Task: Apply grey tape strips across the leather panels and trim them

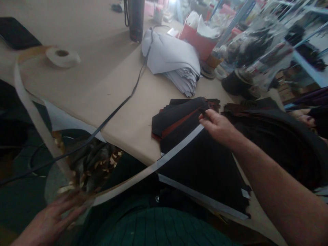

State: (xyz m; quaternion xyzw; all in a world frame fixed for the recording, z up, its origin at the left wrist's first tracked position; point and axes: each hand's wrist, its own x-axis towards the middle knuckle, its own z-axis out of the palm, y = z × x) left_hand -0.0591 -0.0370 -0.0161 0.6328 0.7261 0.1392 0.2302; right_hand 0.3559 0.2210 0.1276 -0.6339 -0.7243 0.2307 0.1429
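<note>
A long strip of white tape (139, 177) runs between my hands, partly across a black fabric-like panel (200, 171). My left hand (55, 217), low at the left and blurred by motion, has its fingers closed around the strip. My right hand (220, 128) is closed at the strip's upper end, over the panel's top edge; its fingertips are by a small dark bit I cannot make out. Another white band (202, 196) lies along the panel's lower edge. From the left hand, the strip loops up to the tape roll (63, 57) lying on the table.
Dark and rust-brown pieces (176, 118) are stacked beneath the panel. Behind them sits a white paper bundle (174, 58). A dark cord (123, 102) crosses the table (102, 78). A bottle (136, 20), phone (17, 32) and bag of scraps (94, 164) surround the work. Another person's hand (306, 119) is at right.
</note>
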